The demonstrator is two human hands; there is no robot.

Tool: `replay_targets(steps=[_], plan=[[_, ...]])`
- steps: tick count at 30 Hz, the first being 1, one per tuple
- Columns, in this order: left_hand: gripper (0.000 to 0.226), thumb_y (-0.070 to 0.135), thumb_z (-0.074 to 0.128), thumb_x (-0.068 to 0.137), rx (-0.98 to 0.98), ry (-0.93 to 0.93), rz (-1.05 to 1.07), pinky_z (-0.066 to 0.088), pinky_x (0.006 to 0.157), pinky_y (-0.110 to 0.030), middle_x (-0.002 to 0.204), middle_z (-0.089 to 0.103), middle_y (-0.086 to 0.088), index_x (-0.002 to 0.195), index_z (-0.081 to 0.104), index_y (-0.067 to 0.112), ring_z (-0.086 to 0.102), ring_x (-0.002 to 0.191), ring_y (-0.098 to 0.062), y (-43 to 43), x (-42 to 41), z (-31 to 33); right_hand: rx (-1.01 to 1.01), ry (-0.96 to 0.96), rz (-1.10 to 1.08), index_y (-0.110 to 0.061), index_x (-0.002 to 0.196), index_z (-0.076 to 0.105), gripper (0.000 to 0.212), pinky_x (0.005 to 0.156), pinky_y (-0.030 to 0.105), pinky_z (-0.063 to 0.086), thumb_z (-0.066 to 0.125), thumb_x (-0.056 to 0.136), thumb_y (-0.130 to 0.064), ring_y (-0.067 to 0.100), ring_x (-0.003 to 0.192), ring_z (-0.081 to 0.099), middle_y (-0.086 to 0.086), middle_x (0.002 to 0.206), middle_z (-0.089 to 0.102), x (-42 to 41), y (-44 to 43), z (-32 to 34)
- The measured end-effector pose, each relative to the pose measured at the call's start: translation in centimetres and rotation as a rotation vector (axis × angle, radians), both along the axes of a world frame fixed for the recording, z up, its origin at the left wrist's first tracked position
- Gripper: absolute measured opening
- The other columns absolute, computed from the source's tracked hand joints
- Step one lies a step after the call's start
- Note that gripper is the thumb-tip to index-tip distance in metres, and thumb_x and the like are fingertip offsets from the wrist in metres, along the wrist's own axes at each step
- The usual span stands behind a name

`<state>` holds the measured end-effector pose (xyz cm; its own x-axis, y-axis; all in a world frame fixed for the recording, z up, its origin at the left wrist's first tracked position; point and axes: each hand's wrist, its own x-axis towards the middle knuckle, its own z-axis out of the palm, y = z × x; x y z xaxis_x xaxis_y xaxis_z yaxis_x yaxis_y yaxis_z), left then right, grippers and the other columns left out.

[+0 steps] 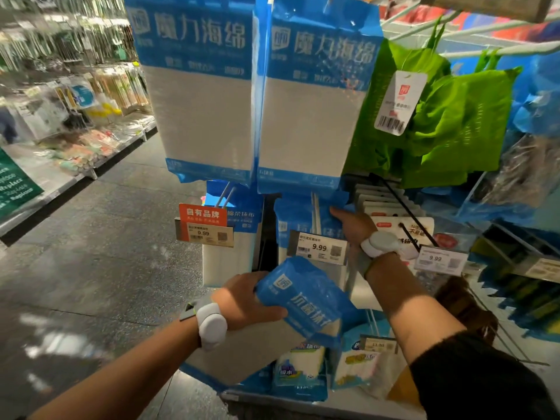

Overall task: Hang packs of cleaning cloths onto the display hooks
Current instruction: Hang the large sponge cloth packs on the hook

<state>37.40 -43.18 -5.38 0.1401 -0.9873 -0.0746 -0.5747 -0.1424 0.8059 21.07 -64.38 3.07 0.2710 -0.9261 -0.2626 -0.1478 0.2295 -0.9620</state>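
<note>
Left hand (247,301) grips blue cloth pack (306,298) | right hand (353,227) pinches hanging pack (300,218)

- One head-worn camera looks forward and down from the person's eye level, centred near the middle price tag (321,247).
- It sits close. Both forearms enter from the bottom edge, the left hand (242,301) gripping a blue pack (306,298) just below the tag and the right hand (351,225) just right of the tag.
- Large hanging packs (306,116) fill the frame above the tag.
- The wide lens takes in the aisle floor (91,283) left of the tag.
</note>
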Motion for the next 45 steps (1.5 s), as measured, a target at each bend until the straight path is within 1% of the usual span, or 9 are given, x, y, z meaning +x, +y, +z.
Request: replay_targets(steps=[3,8,13,17,22,24,28,40,45], plan=[[0.058,0.063,0.079,0.066,0.031,0.049,-0.002,0.062,0.084,-0.039,0.102,0.077,0.013,0.113,0.069,0.030,0.073,0.093,-0.002,-0.1,0.3,-1.2,-0.069,0.110,-0.043,-0.012,0.093,0.065,0.024,0.075,0.033,0.053,0.065,0.095,-0.035,0.029,0.085,0.066,0.017,0.103,0.071,1.4,-3.0,-0.7],[0.046,0.052,0.082,0.075,0.057,0.124,0.026,0.062,0.085,-0.037,0.108,0.077,0.010,0.115,0.069,0.032,0.074,0.098,-0.007,-0.6,1.8,-2.0,-0.089,0.153,-0.095,-0.002,0.151,0.035,0.048,0.110,0.037,0.034,0.035,0.108,-0.024,0.038,0.142,0.037,0.020,0.157,0.035,3.1,-5.8,-1.0],[0.031,0.021,0.080,0.086,0.075,0.248,0.090,0.058,0.078,-0.018,0.103,0.075,0.024,0.110,0.066,0.033,0.073,0.098,-0.003,-0.8,2.8,-1.9,-0.116,0.279,-0.129,0.008,0.144,0.040,0.046,0.102,0.031,0.036,0.038,0.106,-0.020,0.034,0.138,0.043,0.023,0.151,0.043,4.4,-6.2,-1.7],[0.024,0.021,0.076,0.089,0.113,0.407,0.146,0.056,0.074,-0.015,0.098,0.076,0.020,0.110,0.068,0.028,0.072,0.094,-0.001,-0.8,2.8,-2.2,-0.214,0.183,-0.120,-0.005,0.142,0.049,0.048,0.089,0.030,0.041,0.057,0.100,-0.029,0.030,0.130,0.052,0.013,0.144,0.053,3.4,-4.1,-2.0],[0.035,0.023,0.079,0.084,0.161,0.678,0.214,0.061,0.085,-0.033,0.110,0.078,-0.001,0.118,0.071,0.020,0.074,0.104,-0.022,-0.9,1.4,-3.1,-0.076,-0.122,-0.139,-0.014,0.113,0.060,0.045,0.082,0.038,0.058,0.071,0.081,-0.044,0.019,0.093,0.069,-0.001,0.099,0.073,-0.6,2.2,-6.2],[0.034,0.024,0.078,0.085,0.177,0.715,0.222,0.061,0.088,-0.041,0.109,0.078,-0.004,0.118,0.071,0.018,0.074,0.103,-0.025,-1.0,0.4,-3.2,0.030,-0.188,-0.100,-0.018,0.103,0.065,0.024,0.076,0.036,0.059,0.061,0.087,-0.035,0.020,0.088,0.071,-0.008,0.088,0.077,-1.9,5.4,-7.5],[0.028,0.022,0.076,0.087,0.195,0.779,0.220,0.061,0.090,-0.044,0.105,0.079,-0.003,0.114,0.071,0.019,0.076,0.098,-0.022,-0.8,-2.0,-2.8,0.248,-0.188,0.026,-0.016,0.118,0.069,0.025,0.098,0.052,0.054,0.061,0.097,-0.028,0.033,0.107,0.070,0.011,0.113,0.075,-3.7,8.1,-8.6],[0.033,0.025,0.064,0.097,0.032,1.084,0.333,0.057,0.092,-0.052,0.114,0.075,-0.019,0.123,0.067,0.006,0.072,0.105,-0.036,-2.9,-3.1,1.5,0.161,-0.177,-0.026,-0.009,0.114,0.071,0.026,0.092,0.055,0.056,0.065,0.095,-0.026,0.036,0.098,0.073,0.016,0.105,0.076,-5.5,9.0,-5.7],[0.036,0.031,0.067,0.092,-0.086,1.086,0.293,0.059,0.079,-0.039,0.109,0.077,-0.013,0.119,0.069,0.008,0.075,0.099,-0.030,-3.5,-3.9,3.9,0.087,-0.227,0.021,-0.004,0.112,0.073,0.029,0.085,0.045,0.059,0.060,0.096,-0.025,0.034,0.095,0.074,0.019,0.105,0.075,-5.6,8.2,-2.6]])
